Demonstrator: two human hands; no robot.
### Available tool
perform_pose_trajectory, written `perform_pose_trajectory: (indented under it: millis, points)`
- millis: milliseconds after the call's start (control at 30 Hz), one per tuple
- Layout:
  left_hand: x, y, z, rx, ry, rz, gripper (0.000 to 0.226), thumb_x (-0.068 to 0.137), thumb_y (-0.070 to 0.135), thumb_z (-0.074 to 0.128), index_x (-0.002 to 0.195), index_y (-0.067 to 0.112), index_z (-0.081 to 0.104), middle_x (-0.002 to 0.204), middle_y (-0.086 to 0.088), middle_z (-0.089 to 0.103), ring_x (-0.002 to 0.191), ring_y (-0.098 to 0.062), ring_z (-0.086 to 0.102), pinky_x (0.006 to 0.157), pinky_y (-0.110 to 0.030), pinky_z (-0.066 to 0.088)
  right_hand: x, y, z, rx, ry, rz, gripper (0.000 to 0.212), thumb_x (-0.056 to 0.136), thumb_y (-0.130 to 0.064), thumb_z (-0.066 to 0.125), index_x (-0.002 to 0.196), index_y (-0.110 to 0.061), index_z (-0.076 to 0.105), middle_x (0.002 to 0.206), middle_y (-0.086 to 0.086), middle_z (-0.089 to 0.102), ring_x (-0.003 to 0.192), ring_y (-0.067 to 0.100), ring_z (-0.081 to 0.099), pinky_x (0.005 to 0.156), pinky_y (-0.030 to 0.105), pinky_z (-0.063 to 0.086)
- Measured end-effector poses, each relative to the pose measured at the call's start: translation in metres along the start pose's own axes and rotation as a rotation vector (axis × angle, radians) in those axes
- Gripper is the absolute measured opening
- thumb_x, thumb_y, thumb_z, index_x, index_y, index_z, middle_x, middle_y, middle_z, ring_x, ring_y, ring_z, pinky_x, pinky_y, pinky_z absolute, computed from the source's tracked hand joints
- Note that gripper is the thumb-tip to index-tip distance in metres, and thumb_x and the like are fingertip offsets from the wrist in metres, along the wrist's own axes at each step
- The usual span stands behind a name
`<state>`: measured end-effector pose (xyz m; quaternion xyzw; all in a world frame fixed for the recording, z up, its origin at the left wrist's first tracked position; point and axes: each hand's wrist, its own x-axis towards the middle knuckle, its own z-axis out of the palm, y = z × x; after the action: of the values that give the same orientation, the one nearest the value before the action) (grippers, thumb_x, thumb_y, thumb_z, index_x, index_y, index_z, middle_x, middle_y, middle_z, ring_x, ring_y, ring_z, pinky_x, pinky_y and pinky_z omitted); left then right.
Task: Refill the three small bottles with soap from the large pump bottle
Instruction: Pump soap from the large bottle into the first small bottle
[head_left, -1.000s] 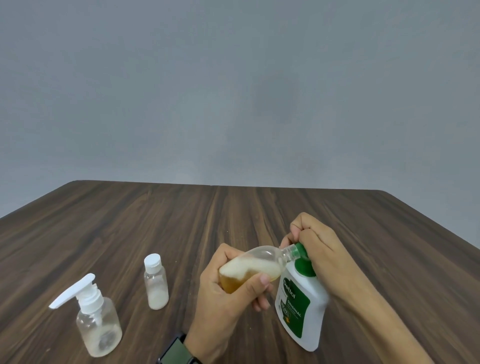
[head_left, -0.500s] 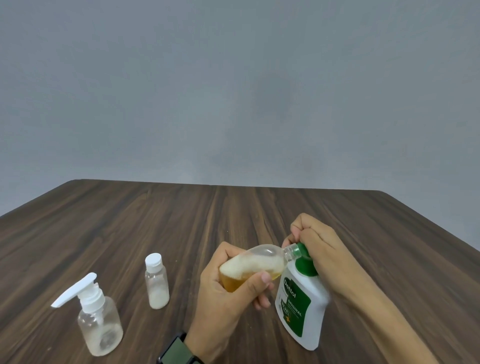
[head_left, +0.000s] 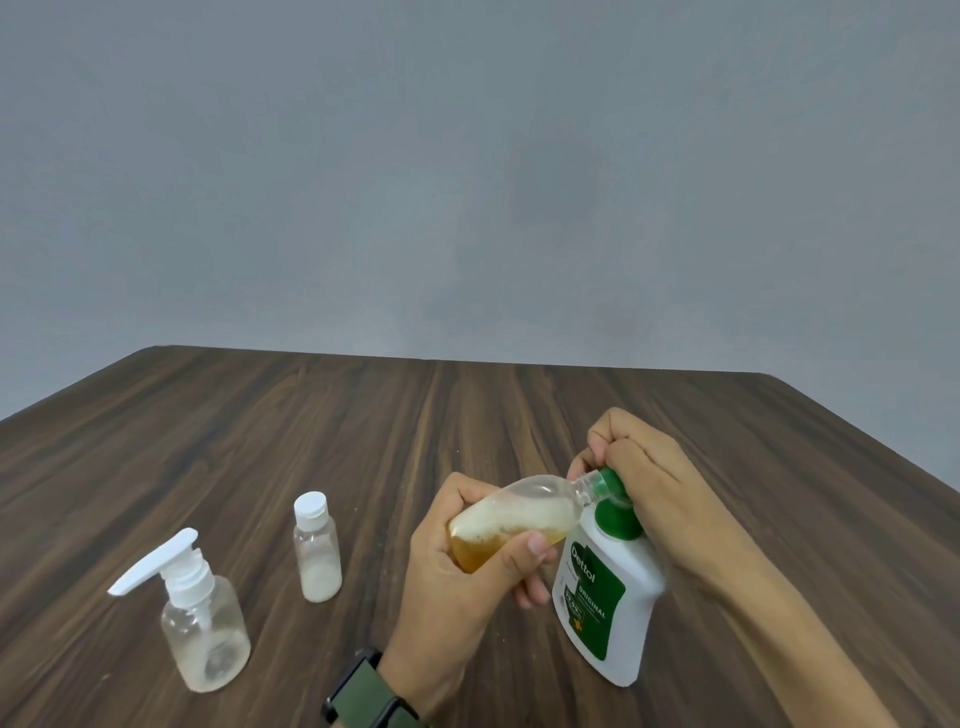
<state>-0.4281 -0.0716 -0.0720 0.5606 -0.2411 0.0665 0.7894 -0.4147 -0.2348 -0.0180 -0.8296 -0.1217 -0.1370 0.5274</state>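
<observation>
My left hand (head_left: 457, 566) grips a small clear bottle (head_left: 519, 517), tilted on its side and part full of amber soap with foam. Its open neck meets the green pump spout of the large white pump bottle (head_left: 608, 597). My right hand (head_left: 649, 483) is curled over the green pump head, which it mostly hides. A small capped bottle (head_left: 317, 551) with white foam at its bottom stands to the left. Further left stands a small clear pump bottle (head_left: 200, 623) with a white pump top.
All of this sits on a dark wooden table (head_left: 363, 426) in front of a plain grey wall. A green watch strap (head_left: 371, 696) is on my left wrist. The table's far edge and right corner are in view.
Almost nothing differs. Both hands keep their hold, and the tilted small bottle stays at the pump spout.
</observation>
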Motion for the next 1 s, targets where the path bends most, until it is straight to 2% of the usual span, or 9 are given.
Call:
perform_pose_trajectory:
  millis: [167, 233, 300, 400, 567, 667, 800, 867, 1000]
  points:
    - [0.000, 0.002, 0.001, -0.009, -0.007, 0.018, 0.059, 0.057, 0.042, 0.082, 0.089, 0.004, 0.051, 0.073, -0.020, 0.070, 0.047, -0.022, 0.062, 0.043, -0.025, 0.049, 0.005, -0.010, -0.008, -0.035, -0.043, -0.031, 0.017, 0.076, -0.025, 0.035, 0.066, -0.019, 0.048, 0.079, 0.012, 0.065, 0.072, 0.027, 0.055, 0.066, 0.039, 0.043]
    - [0.001, 0.002, 0.001, -0.012, -0.007, 0.007, 0.059, 0.057, 0.042, 0.083, 0.089, 0.004, 0.051, 0.073, -0.020, 0.069, 0.048, -0.022, 0.062, 0.043, -0.026, 0.049, 0.004, -0.008, -0.007, -0.019, -0.019, -0.037, 0.017, 0.077, -0.024, 0.036, 0.064, -0.020, 0.047, 0.078, 0.014, 0.064, 0.072, 0.031, 0.055, 0.065, 0.039, 0.043]
    - [0.000, 0.000, 0.001, -0.009, -0.007, -0.010, 0.060, 0.056, 0.042, 0.083, 0.089, 0.003, 0.051, 0.073, -0.020, 0.069, 0.048, -0.022, 0.062, 0.043, -0.026, 0.049, 0.000, -0.004, -0.003, 0.024, 0.003, -0.014, 0.018, 0.078, -0.024, 0.036, 0.063, -0.020, 0.045, 0.080, 0.019, 0.062, 0.065, 0.024, 0.055, 0.062, 0.038, 0.042]
    - [-0.001, -0.001, 0.001, 0.001, 0.001, -0.022, 0.060, 0.055, 0.045, 0.083, 0.088, 0.006, 0.052, 0.074, -0.019, 0.070, 0.049, -0.022, 0.063, 0.043, -0.026, 0.050, -0.004, -0.002, 0.001, 0.044, -0.008, 0.018, 0.017, 0.079, -0.026, 0.036, 0.066, -0.020, 0.045, 0.080, 0.016, 0.064, 0.060, 0.011, 0.054, 0.058, 0.032, 0.043]
    - [0.000, 0.001, 0.001, -0.023, 0.005, -0.016, 0.052, 0.055, 0.043, 0.084, 0.084, 0.011, 0.055, 0.074, -0.021, 0.069, 0.048, -0.024, 0.062, 0.043, -0.026, 0.049, 0.001, -0.014, -0.006, 0.028, -0.043, -0.001, 0.019, 0.081, -0.021, 0.037, 0.070, -0.008, 0.047, 0.079, 0.013, 0.066, 0.067, 0.014, 0.056, 0.065, 0.035, 0.043]
    - [0.001, 0.003, 0.001, -0.018, -0.005, -0.007, 0.048, 0.056, 0.042, 0.083, 0.084, 0.013, 0.057, 0.073, -0.021, 0.069, 0.048, -0.023, 0.062, 0.043, -0.026, 0.049, 0.004, -0.017, -0.009, 0.004, -0.066, -0.009, 0.024, 0.090, -0.011, 0.037, 0.069, -0.013, 0.049, 0.077, 0.007, 0.067, 0.071, 0.016, 0.056, 0.067, 0.033, 0.044]
    - [0.000, 0.002, 0.001, -0.005, -0.005, -0.018, 0.058, 0.056, 0.043, 0.083, 0.088, 0.006, 0.052, 0.075, -0.019, 0.070, 0.049, -0.022, 0.063, 0.044, -0.026, 0.050, -0.001, -0.009, -0.002, 0.043, 0.010, -0.006, 0.019, 0.077, -0.023, 0.037, 0.061, -0.023, 0.048, 0.078, 0.006, 0.066, 0.064, 0.011, 0.054, 0.060, 0.029, 0.043]
    - [0.000, 0.001, 0.000, 0.003, 0.001, -0.036, 0.059, 0.054, 0.044, 0.083, 0.086, 0.006, 0.052, 0.073, -0.018, 0.070, 0.049, -0.021, 0.063, 0.044, -0.026, 0.050, -0.004, -0.004, 0.001, 0.043, 0.005, 0.006, 0.019, 0.077, -0.025, 0.037, 0.062, -0.024, 0.047, 0.079, 0.005, 0.065, 0.062, 0.011, 0.053, 0.059, 0.030, 0.042]
    - [0.000, 0.001, -0.001, -0.015, -0.006, -0.036, 0.048, 0.053, 0.043, 0.085, 0.080, 0.014, 0.056, 0.075, -0.021, 0.070, 0.049, -0.023, 0.063, 0.044, -0.026, 0.050, -0.002, -0.010, -0.004, 0.031, -0.007, 0.005, 0.017, 0.076, -0.025, 0.037, 0.065, -0.019, 0.048, 0.080, 0.006, 0.066, 0.065, 0.010, 0.055, 0.062, 0.030, 0.043]
